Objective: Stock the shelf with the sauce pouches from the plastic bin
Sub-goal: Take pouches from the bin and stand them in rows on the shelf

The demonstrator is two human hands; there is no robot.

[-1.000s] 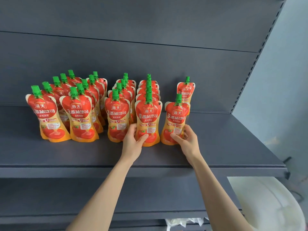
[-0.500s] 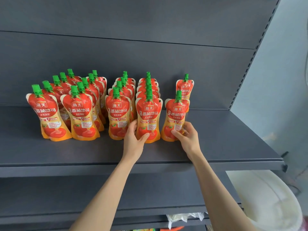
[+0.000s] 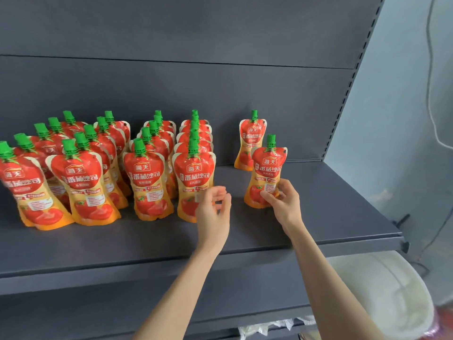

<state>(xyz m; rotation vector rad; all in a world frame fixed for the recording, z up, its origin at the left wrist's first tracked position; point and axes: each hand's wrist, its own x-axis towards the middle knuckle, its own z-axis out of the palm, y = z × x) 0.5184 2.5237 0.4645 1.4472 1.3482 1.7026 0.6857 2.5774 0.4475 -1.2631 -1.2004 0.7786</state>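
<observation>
Several red and orange sauce pouches with green caps stand in rows on the dark grey shelf (image 3: 318, 217). My right hand (image 3: 282, 204) pinches the lower part of the front pouch of the rightmost row (image 3: 268, 168), which stands upright on the shelf. Behind it stands a single pouch (image 3: 252, 141). My left hand (image 3: 213, 212) hovers just right of the front pouch of the neighbouring row (image 3: 193, 182), fingers loosely curled, holding nothing. The plastic bin is not identifiable in view.
A white rounded object (image 3: 382, 295) lies below the shelf at the lower right. Crumpled clear plastic (image 3: 269, 326) shows under the lower shelf. The shelf's back panel and perforated right upright (image 3: 343, 94) bound the space. A pale wall is at right.
My left hand has let go of the fourth row's front pouch and drawn back to the right. My right hand still holds the rightmost front pouch. The view has shifted right.
</observation>
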